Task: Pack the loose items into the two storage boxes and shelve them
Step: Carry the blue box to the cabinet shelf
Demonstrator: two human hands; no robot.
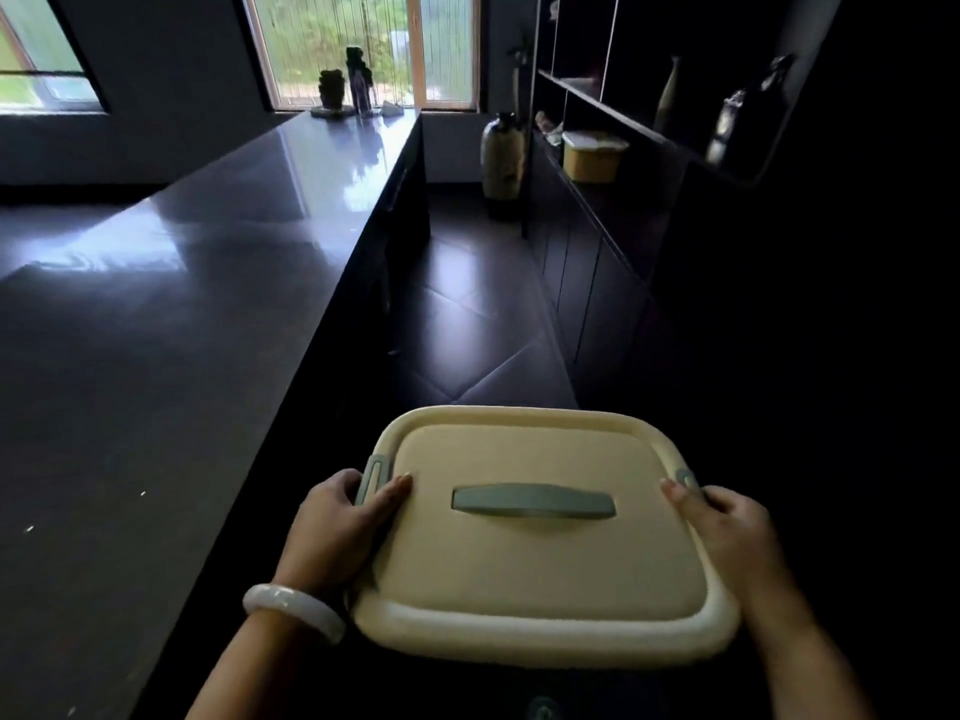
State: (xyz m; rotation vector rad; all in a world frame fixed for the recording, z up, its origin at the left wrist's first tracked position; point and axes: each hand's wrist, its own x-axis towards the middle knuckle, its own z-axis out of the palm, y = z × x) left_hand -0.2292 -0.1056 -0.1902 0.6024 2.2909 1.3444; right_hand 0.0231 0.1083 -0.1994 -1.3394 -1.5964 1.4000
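Fingers (387,491) of the left hand (340,517) curl round the left edge of the box (540,532), thumb lying on the lid beside the grey clip, and the right hand (722,522) grips the opposite edge the same way, thumb on top, the rest of its fingers hidden under the rim. So the cream box is closed, handle flat on the lid, and carried at waist height over the floor in the aisle between the bench (182,330) and the shelves (623,148). Packing looks finished for this one, though what is inside cannot be seen. Up ahead a second box (592,155), yellowish with a pale lid, already sits on the lower shelf. The near stretch of bench shows no loose items, only a few objects by the far window. What seems left: walk this box over and set it on the shelf.
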